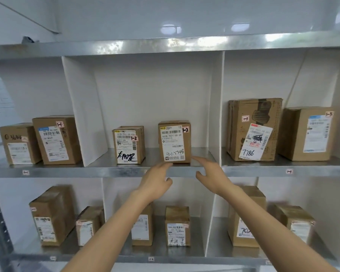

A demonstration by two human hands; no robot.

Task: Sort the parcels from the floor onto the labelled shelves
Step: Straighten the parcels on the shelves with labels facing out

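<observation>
Reaching with fingers [164,167] loosely apart, left hand [157,180] and right hand [212,176] flank the parcel [174,142], contact unclear

Upper metal shelf [77,172]: three bays split by white dividers [82,118], two cardboard parcels [129,144] upright in each. Lower shelf [110,255]: same, two per bay.

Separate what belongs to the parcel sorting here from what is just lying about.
Job: parcel tagged 1-2 in the middle bay; left hand and right hand, open at its base; neighbouring 1-2 parcel; labelled shelf edge.
Lying about: crumpled grey thing on top of the rack, far left.
</observation>
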